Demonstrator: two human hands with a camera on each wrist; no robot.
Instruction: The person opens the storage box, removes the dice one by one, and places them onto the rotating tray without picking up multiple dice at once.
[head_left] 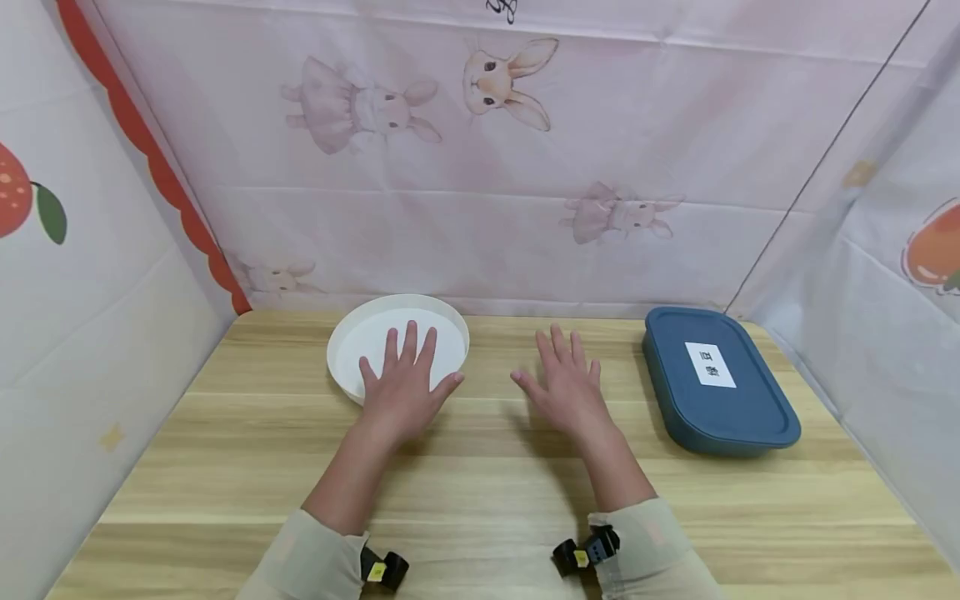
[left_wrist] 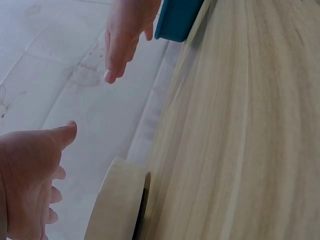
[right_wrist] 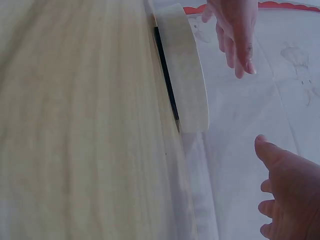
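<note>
Head view | my left hand [head_left: 405,393] and right hand [head_left: 572,395] hung empty, fingers spread | tray [head_left: 362,340] sat partly beneath the left, box [head_left: 722,402] right of the right, probably set apart for working room.

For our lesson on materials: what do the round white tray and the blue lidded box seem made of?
Round white tray: perhaps matte plastic, from its smooth, even wall, though coated metal is possible.
Blue lidded box: likely matte plastic, judging by rounded, moulded-looking corners.
</note>
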